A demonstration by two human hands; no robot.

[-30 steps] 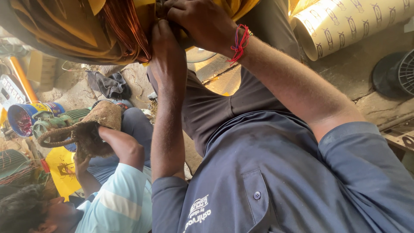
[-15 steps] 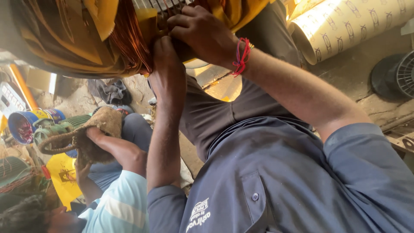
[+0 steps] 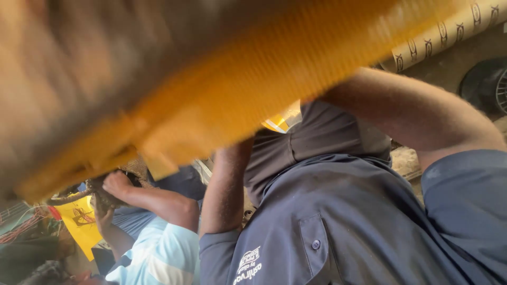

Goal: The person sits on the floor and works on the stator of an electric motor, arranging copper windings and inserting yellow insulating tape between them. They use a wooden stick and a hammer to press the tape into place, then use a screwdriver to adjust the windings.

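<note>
A big yellow object (image 3: pixel 253 89), blurred and very close to the camera, fills the upper half of the view. Both my hands are hidden behind it. Only my left forearm (image 3: pixel 224 190) and my right forearm (image 3: pixel 417 119) show, rising from my dark blue shirt sleeves up to the object. I cannot tell what my hands hold.
A co-worker in a light blue striped shirt (image 3: pixel 158 253) crouches at the lower left, with a hand (image 3: pixel 116 184) on a dark brown object. A yellow bag (image 3: pixel 79 224) lies beside them. A printed cardboard tube (image 3: pixel 449 37) and a black fan guard (image 3: pixel 488 87) are at the right.
The yellow object has swung across the view and now covers both my hands, which were gripping at its copper-coloured part before. The view has shifted and blurred.
</note>
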